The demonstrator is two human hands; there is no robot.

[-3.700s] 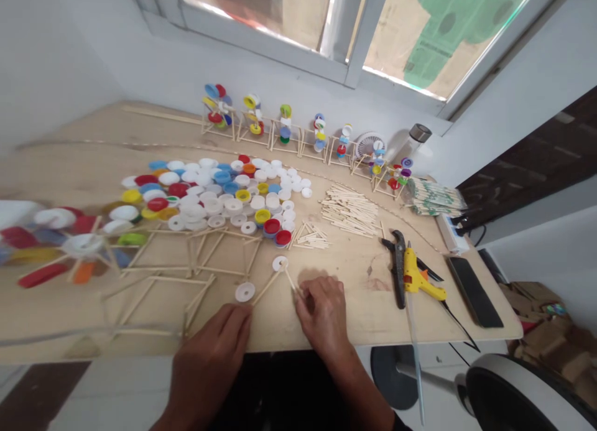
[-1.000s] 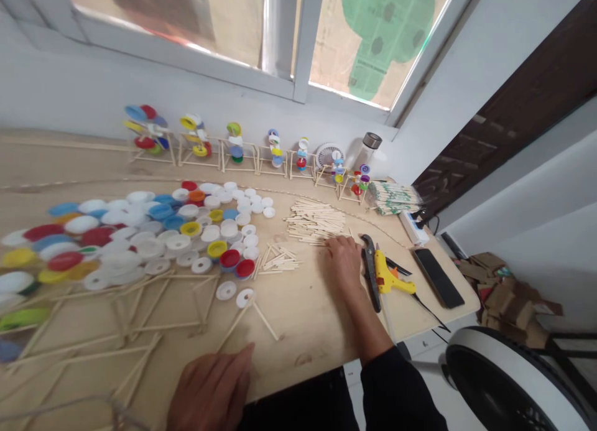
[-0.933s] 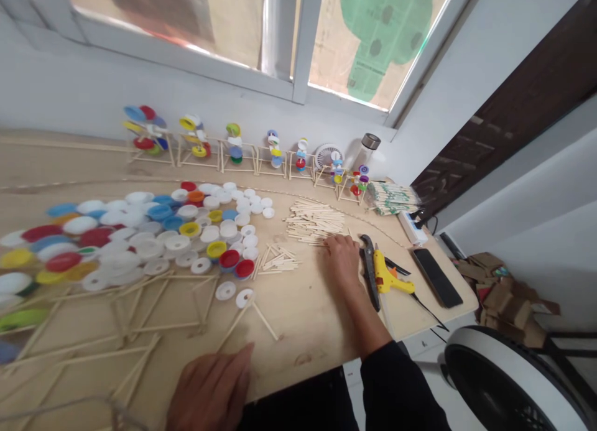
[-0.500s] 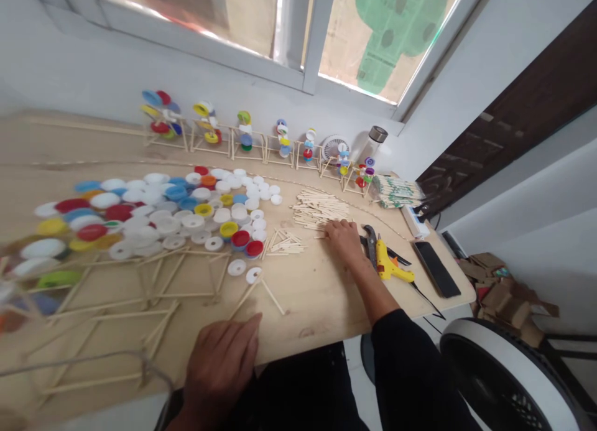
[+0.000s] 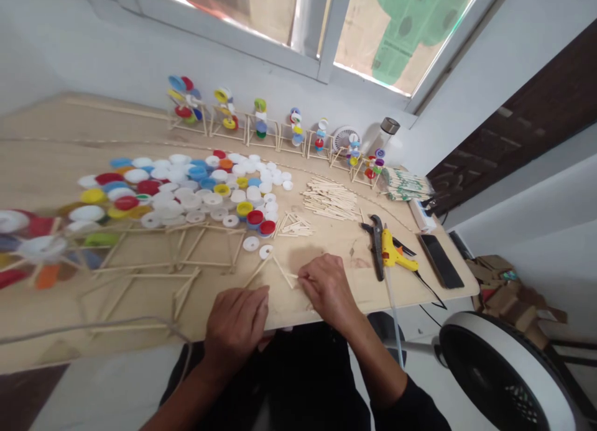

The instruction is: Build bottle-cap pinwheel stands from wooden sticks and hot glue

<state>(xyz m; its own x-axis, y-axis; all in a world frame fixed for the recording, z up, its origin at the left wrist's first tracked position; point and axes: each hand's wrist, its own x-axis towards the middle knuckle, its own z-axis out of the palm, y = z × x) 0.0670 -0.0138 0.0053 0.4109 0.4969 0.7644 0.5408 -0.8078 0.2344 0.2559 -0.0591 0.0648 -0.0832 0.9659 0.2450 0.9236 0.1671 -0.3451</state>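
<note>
Near the table's front edge, my right hand (image 5: pixel 328 291) is closed in a pinch. A short pale wooden stick (image 5: pixel 292 275) pokes out from its fingertips, close to the lower end of a leaning stick. That stick belongs to a V of two wooden sticks (image 5: pixel 282 272) lying on the table, its tip by a white bottle cap (image 5: pixel 266 252). My left hand (image 5: pixel 237 319) rests on the table edge, fingers stretched out and near the V's left leg. I see nothing held in it. Triangular stick frames (image 5: pixel 186 294) stand left of that hand.
Coloured bottle caps (image 5: pixel 172 194) spread across the left. A stick pile (image 5: pixel 331 198) and shorter sticks (image 5: pixel 295 224) lie mid-table. Cutter pliers (image 5: pixel 377 247), a yellow glue gun (image 5: pixel 396 257) and a phone (image 5: pixel 441 261) lie right. Cap wheels on frames (image 5: pixel 261 123) line the wall.
My right hand has come from the stick pile towards me and left, with a stick in its fingers. My left hand stays at the table edge. The view has shifted slightly.
</note>
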